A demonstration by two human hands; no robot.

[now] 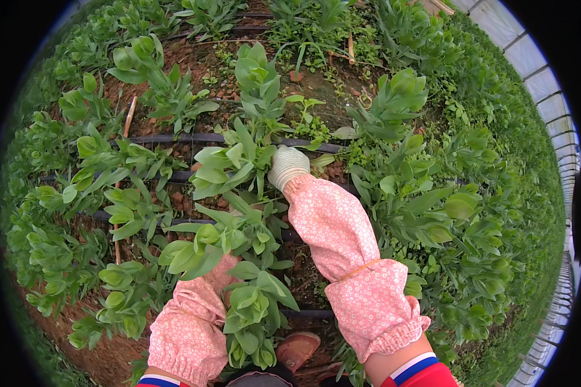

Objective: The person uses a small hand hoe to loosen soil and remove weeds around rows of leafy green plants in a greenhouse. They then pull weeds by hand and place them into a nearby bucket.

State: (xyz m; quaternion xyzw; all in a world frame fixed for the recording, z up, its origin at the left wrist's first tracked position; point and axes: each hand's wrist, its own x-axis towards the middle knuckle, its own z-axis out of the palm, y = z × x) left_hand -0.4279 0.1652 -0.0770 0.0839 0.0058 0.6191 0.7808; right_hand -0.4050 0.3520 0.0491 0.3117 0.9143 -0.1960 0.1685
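Note:
My right hand (289,164), in a pale knitted glove, reaches in among low leaves at the foot of a broad-leaved green plant (259,82). Its fingers are turned away and partly covered, so what they hold cannot be seen. A pink flowered sleeve cover (334,217) wraps the right forearm. The left forearm, in a matching sleeve cover (191,319), runs under the leaves of a nearer plant (208,242). Foliage hides my left hand almost wholly. Another leafy stem (222,167) leans left, close beside the right hand.
Black drip hoses (174,139) cross the reddish soil (174,53) between plant rows. Thin wooden stakes (130,116) stand on the left, with another stick (351,48) farther off. Dense plants (445,208) fill the right side. My shoe (297,349) is below; greenhouse sheeting (556,106) curves along the right.

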